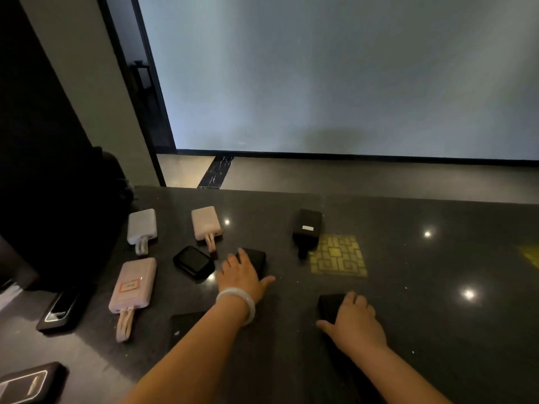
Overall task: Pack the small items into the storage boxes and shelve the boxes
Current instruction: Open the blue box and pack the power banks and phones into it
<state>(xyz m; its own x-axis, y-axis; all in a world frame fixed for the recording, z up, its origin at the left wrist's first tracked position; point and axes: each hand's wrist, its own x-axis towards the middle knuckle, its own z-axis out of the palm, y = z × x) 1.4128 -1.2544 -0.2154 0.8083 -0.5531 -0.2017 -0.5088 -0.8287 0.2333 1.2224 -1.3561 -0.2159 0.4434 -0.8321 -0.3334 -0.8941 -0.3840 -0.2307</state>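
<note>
Both hands are down on the dark counter [408,258], each one on a small black item. Left hand [242,277], with a pale bangle [237,301] on its wrist, lies over the near part of a black block [256,259]; its fingers are curled onto the top and the thumb is spread to the right, so I judge it is taking hold of it. Right hand [357,322] covers another black block [329,309] nearer to the person, fingers bent over the far edge and thumb at the near left side, gripping it. More items wait on the left side: a white power bank [142,225] and a pink power bank [205,223] far, a bigger pink power bank [134,284] with a label near, a rounded black device [194,262] between them, and a black pack [306,225] standing apart to the far right beside a yellow patterned patch [338,255]. No storage box can be seen, so packing seems at its start. These black blocks look stiff and rather dense for their size, probably a bit heavy, and the polished counter is slippery under them. I would take each one across its short width, thumb on one long side and fingers on the other, and lift straight up
</note>
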